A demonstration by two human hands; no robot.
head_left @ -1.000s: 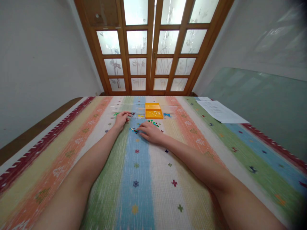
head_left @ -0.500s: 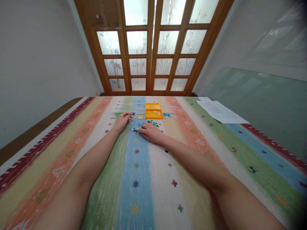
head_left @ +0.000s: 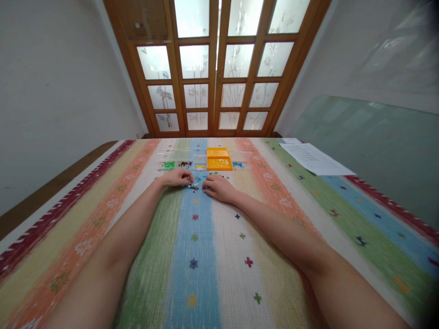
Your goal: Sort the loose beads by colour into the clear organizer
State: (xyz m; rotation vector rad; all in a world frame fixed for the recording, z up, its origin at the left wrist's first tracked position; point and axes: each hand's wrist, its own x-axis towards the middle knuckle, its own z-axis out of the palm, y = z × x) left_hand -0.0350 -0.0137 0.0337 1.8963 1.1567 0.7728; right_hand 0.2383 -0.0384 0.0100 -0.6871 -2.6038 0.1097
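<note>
A loose scatter of tiny mixed-colour pieces (head_left: 194, 186) lies on the blue stripe of the cloth between my hands. My left hand (head_left: 177, 177) is at its left edge, fingertips pinched together; whatever they hold is too small to make out. My right hand (head_left: 220, 188) rests low on the right side of the scatter, fingers a little bent and apart, with no piece visible in them. More pieces, some of them green (head_left: 214, 173), lie just beyond it. Behind my hands stand clear boxes with green pieces (head_left: 168, 165), dark red-brown pieces (head_left: 185, 164), yellow pieces (head_left: 200, 167) and blue pieces (head_left: 238, 165).
An orange box (head_left: 219, 169) with its lid raised holds white pieces, in line with the clear boxes. Printed paper sheets (head_left: 313, 159) lie at the far right of the table. The striped tablecloth (head_left: 206, 274) reaches back towards wood-framed glass doors (head_left: 216, 82).
My left hand has come back from the clear box of dark red-brown pieces to the scatter, uncovering that box. My right hand has shifted slightly right.
</note>
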